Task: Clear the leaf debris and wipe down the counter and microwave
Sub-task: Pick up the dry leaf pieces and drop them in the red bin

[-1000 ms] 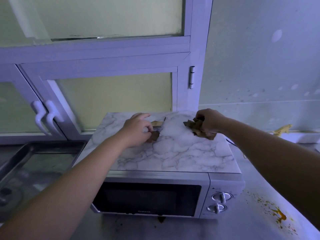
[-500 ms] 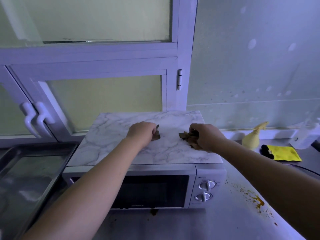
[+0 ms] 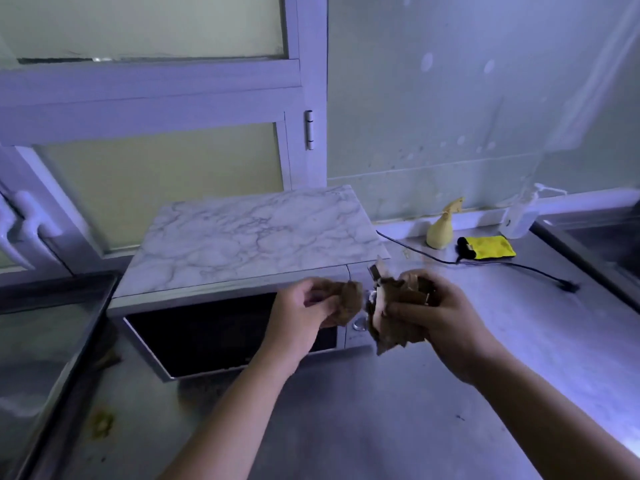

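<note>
Nearest, at 6 o'clock, bare steel counter. Above it, left hand clenched on a small wad of leaf debris, right hand grasping a bigger bunch, both before the microwave, its marble top apparently bare. Best merged into one fist, kept tight, carried low. At 9 o'clock, tray, seemingly empty. At 2 o'clock, spray bottle, yellow cloth.

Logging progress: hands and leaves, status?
Left hand and right hand both clutch dry leaves. Microwave top bare. Nothing blocking.
</note>
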Demonstrator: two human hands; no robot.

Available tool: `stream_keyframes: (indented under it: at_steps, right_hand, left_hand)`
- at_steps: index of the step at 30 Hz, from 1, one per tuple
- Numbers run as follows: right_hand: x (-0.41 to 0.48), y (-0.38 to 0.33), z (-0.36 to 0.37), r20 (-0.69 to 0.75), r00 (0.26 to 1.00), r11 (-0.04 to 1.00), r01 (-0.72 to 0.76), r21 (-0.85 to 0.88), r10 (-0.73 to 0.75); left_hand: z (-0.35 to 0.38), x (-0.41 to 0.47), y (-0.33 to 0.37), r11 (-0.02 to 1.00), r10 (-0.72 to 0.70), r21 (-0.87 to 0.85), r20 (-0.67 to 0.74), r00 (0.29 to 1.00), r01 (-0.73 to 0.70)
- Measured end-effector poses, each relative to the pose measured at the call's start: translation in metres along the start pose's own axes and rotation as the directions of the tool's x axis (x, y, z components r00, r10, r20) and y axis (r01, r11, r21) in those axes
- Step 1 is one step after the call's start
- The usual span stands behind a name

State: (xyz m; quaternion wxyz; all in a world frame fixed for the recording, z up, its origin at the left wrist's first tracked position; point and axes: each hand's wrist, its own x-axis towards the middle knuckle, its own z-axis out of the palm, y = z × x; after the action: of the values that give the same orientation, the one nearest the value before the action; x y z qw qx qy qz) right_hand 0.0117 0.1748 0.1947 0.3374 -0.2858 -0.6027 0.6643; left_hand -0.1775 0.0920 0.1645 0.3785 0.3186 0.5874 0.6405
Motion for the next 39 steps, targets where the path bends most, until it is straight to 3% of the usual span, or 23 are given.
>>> stream_keyframes:
  at_steps: [4, 9, 12, 15, 19, 23, 26, 30, 36, 39]
  right_hand:
    - [-0.059, 0.015, -0.013, -0.226, 0.974, 1.0, -0.024, 0.015, 0.027]
    - [-0.124, 0.036, -0.049, -0.377, 0.926, 0.999, -0.032, -0.031, 0.018]
    - [-0.163, 0.05, -0.077, -0.424, 0.903, 0.995, -0.09, -0.041, 0.064]
    - [-0.203, 0.073, -0.107, -0.491, 0.851, 0.983, -0.159, 0.094, 0.185]
    - [-0.264, 0.099, -0.138, -0.483, 0.812, 0.923, -0.168, 0.346, 0.328]
    - [-0.338, 0.119, -0.18, -0.454, 0.764, 0.85, -0.227, 0.475, 0.458]
    - [-0.395, 0.143, -0.217, -0.418, 0.74, 0.813, -0.296, 0.501, 0.527]
    - [-0.465, 0.179, -0.257, -0.294, 0.714, 0.684, -0.345, 0.643, 0.636]
    - [-0.538, 0.245, -0.281, -0.226, 0.538, 0.489, -0.417, 0.766, 0.812]
    - [-0.556, 0.288, -0.285, -0.272, 0.375, 0.426, -0.431, 0.796, 0.886]
  left_hand:
    - [0.049, -0.045, -0.024, 0.985, -0.094, -0.128, 0.163, 0.982, 0.116]
    - [0.099, -0.096, -0.049, 0.951, -0.222, -0.137, 0.318, 0.922, 0.276]
    - [0.121, -0.124, -0.065, 0.93, -0.28, -0.099, 0.433, 0.857, 0.354]
    - [0.147, -0.156, -0.085, 0.916, -0.337, 0.003, 0.55, 0.765, 0.402]
    - [0.194, -0.203, -0.122, 0.917, -0.397, 0.177, 0.503, 0.768, 0.358]
    - [0.244, -0.255, -0.16, 0.856, -0.516, 0.264, 0.469, 0.717, 0.444]
    - [0.28, -0.292, -0.193, 0.776, -0.628, 0.312, 0.454, 0.632, 0.548]
    - [0.316, -0.336, -0.238, 0.625, -0.766, 0.371, 0.462, 0.447, 0.687]
    - [0.347, -0.382, -0.306, 0.394, -0.904, 0.547, 0.376, 0.204, 0.738]
    - [0.358, -0.396, -0.342, 0.344, -0.934, 0.618, 0.299, 0.193, 0.707]
